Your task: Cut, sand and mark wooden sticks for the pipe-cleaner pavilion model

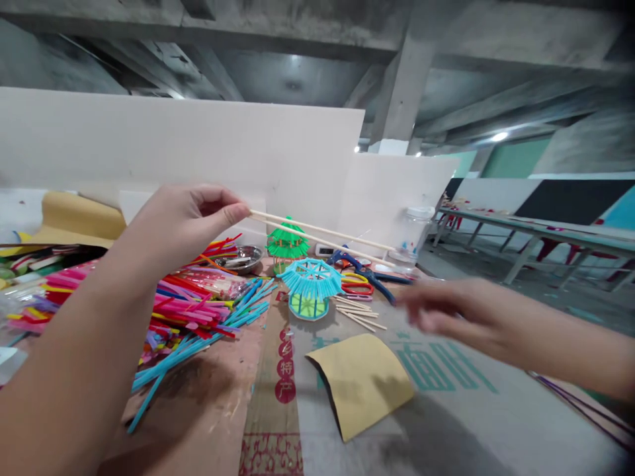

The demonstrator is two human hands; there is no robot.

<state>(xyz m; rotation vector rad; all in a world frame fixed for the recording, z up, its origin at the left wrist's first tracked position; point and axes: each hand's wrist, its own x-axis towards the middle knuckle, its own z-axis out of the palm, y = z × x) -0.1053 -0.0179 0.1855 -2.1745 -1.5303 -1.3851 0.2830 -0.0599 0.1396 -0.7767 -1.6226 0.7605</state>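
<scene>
My left hand (198,218) is raised, with thumb and fingers pinched on the ends of two long thin wooden sticks (322,235). The sticks reach to the right above a small pavilion model with a light blue roof (312,276) and pale green base. Lower and to the right, apart from the sticks, my right hand (441,309) is smeared by motion, so its fingers are unclear. Short wooden sticks (358,311) lie beside the model. Nearer to me, a curled piece of tan sandpaper-like sheet (364,383) rests on the cardboard (446,423).
Colourful pipe cleaners (193,304) are heaped at left. Behind the blue model stand a green-roofed model (288,243) and a metal bowl (241,258). Blue-handled pliers (380,281), scissors (357,284) and a clear jar (415,231) lie toward the back right, before a white panel (297,158).
</scene>
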